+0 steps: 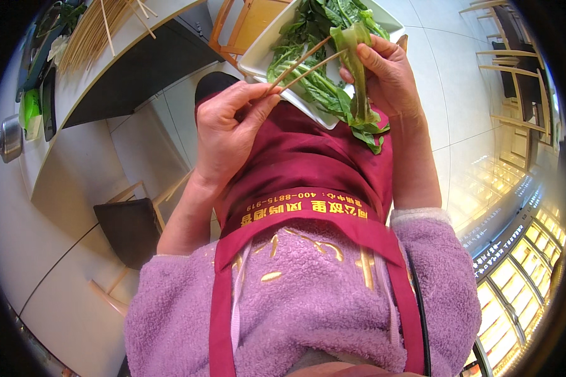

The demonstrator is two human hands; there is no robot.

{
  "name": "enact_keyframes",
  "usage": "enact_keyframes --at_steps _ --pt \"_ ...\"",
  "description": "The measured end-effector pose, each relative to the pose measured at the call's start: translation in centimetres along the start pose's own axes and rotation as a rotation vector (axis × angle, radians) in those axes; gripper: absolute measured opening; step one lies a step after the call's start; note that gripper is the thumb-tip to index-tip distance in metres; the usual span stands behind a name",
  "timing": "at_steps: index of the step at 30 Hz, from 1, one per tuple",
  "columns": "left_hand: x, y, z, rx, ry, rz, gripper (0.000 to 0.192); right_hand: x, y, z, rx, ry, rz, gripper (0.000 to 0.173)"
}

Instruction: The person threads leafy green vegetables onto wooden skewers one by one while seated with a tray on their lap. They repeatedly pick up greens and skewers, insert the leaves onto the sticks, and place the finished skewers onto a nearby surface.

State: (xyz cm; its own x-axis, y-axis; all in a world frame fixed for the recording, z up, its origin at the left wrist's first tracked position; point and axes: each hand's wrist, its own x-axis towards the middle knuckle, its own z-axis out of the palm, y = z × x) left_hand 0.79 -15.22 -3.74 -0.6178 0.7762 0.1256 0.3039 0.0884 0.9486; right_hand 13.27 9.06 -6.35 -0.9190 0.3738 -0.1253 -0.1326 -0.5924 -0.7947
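Note:
My left hand [231,125] pinches two thin bamboo skewers [306,70] between thumb and forefinger. They spread apart, and their far ends reach a long, folded green leaf [356,70]. My right hand [387,70] grips this leaf near its upper part with thumb and fingers; it hangs down over the tray's edge. Whether both skewers pass through the leaf cannot be told. Beneath the hands, a white plastic tray [253,59] holds a heap of leafy greens [306,77], some of which hang over its near edge beside the dark red apron [306,155].
At the upper left, a pale curved table [82,89] bears many loose bamboo skewers [87,37] and a green packet [30,110]. A metal pot [9,139] stands at the far left. Wooden chairs are behind the tray [252,28], at the lower left [129,231] and at the right [514,70].

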Motion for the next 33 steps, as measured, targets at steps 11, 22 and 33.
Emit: enact_keyframes --at_steps 11,22,33 --pt "0.0 0.1 0.2 -0.016 -0.025 -0.049 0.014 -0.4 -0.3 0.7 -0.154 0.025 0.066 0.022" --pt "0.0 0.3 0.9 -0.186 0.005 -0.199 0.014 -0.3 1.6 3.4 -0.443 -0.037 0.173 0.018" --pt "-0.5 -0.7 -1.0 -0.242 0.067 -0.335 0.016 5.6 8.1 -7.5 -1.524 0.099 0.119 0.021"
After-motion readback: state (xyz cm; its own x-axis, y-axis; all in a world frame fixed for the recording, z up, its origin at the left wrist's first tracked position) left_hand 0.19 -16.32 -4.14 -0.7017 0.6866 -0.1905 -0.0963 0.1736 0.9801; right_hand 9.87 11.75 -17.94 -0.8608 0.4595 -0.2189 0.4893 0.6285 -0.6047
